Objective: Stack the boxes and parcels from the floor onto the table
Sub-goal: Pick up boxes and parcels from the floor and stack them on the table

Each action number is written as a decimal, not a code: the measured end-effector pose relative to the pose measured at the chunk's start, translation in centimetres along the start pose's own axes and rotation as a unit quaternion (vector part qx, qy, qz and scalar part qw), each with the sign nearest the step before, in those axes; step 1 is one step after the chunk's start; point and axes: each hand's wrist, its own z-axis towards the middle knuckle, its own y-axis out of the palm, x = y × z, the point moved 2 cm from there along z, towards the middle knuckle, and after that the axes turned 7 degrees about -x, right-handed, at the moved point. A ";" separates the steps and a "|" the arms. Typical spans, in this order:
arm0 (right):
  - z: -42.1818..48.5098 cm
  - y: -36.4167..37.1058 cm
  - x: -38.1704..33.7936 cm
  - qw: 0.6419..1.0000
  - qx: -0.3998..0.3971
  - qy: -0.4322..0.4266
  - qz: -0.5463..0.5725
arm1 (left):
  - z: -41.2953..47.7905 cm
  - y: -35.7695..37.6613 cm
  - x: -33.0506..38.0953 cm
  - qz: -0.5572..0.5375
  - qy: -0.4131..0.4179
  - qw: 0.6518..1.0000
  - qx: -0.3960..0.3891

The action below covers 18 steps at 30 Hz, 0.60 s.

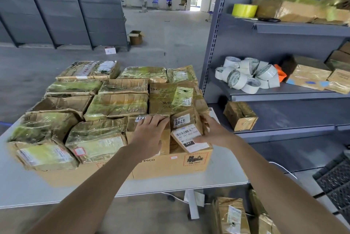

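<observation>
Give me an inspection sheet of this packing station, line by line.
Surface: white table, with a large printed carton at its front edge.
Job's things: taped parcels packed in rows on the table; floor parcels lie at lower right.
Clutter: white tape rolls and a yellow roll on the shelves.
Hands: left hand flat on a plain brown box; right hand grips a labelled box.
Cables: white cable under the table.
Surroundings: grey shelving on the right; open carton on the far floor; black crate at lower right.
</observation>
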 end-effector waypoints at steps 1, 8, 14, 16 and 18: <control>0.1 0.1 0.4 1.000 -0.005 -0.001 0.018 | -0.1 0.0 0.0 0.002 0.002 1.000 0.001; 0.3 1.1 1.3 0.997 -0.033 0.044 0.054 | -0.2 0.0 0.1 0.002 -0.002 1.000 0.001; 0.9 2.2 -0.3 0.988 -0.012 0.044 -0.147 | -0.3 0.0 0.3 0.000 0.001 1.000 0.012; 0.6 1.7 -0.6 0.984 0.003 0.044 -0.175 | -0.3 0.0 0.4 0.004 0.002 1.000 0.013; 0.2 1.1 -1.0 0.987 0.016 0.030 -0.160 | -0.3 0.0 0.4 0.009 0.000 1.000 0.011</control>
